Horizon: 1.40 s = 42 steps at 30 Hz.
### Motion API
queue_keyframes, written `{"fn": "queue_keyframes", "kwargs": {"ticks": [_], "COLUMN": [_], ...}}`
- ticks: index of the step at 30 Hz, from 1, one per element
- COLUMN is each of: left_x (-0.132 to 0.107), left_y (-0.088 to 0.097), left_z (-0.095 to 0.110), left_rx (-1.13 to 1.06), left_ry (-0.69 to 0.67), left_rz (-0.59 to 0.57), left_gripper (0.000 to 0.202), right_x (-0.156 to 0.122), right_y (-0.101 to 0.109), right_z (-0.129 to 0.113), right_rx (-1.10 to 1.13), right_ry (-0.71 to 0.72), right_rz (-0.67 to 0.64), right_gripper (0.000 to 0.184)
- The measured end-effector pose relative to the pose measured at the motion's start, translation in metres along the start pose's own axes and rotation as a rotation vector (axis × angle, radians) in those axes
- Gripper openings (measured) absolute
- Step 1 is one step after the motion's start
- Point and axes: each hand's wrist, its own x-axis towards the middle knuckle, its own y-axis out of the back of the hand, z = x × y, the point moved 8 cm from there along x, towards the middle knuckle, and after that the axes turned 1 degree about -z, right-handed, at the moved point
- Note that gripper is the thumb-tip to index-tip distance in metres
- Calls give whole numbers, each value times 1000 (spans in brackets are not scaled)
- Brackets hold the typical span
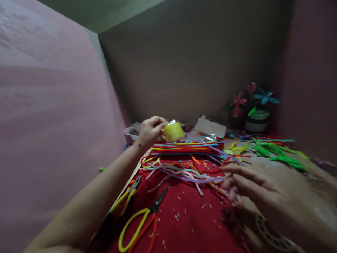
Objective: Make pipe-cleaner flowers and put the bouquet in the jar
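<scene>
Yellow and glossy, the roll point(173, 131) is pinched at its left edge by the left grip point(150, 131), above the far part of the red cloth point(181, 225), and just beyond the bundle point(184, 150) of coloured stems. The right grip point(252, 188) is near the ends of the loose stems point(181, 172), its fingers half bent and blurred; I cannot tell whether they hold or touch anything.

What seems likeliest to go wrong is a slip: the left grip has the roll by one side only, so a sharp tug could twist it out and drop it onto the bundle, scattering the stems. If it is sticky, as its tape-like look suggests, a free end could catch fuzz from the stems or pick up the clippings point(176, 217) strewn over the cloth. Crossed as they are, the loose stems could also be dragged along by a careless sweep of the right grip. The scissors point(152, 208) and pliers point(130, 193) lie nearer the body, and a low left forearm might knock the pliers.

As for looks, the roll is short and broad, its outer face an even, slightly see-through yellow, with bright glints along the clear upper rim. Its outline is soft, and no loose end can be made out.
</scene>
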Motion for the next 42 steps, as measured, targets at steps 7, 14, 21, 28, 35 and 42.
{"fn": "queue_keyframes", "kwargs": {"ticks": [7,14,21,28,35,42], "left_x": [-89,-115,-144,-175,-180,-162], "left_y": [-107,-113,-125,-145,-143,-140], "left_z": [103,137,142,143,134,113], "left_rx": [-121,292,874,735,484,476], "left_ry": [-258,-551,-699,-904,-923,-606], "left_rz": [-222,-191,27,-52,-176,-147], "left_gripper": [15,10,20,22,15,10], "right_x": [-3,-16,-11,-15,-14,-6], "right_y": [-25,-13,-4,6,6,9], "right_z": [-37,-41,-44,-41,-26,-42], "right_rx": [227,250,160,56,89,-113], "right_ry": [-4,-17,65,133,97,165], "right_rz": [-162,-205,-71,7,-76,57], "right_gripper": [49,56,89,106,86,98]}}
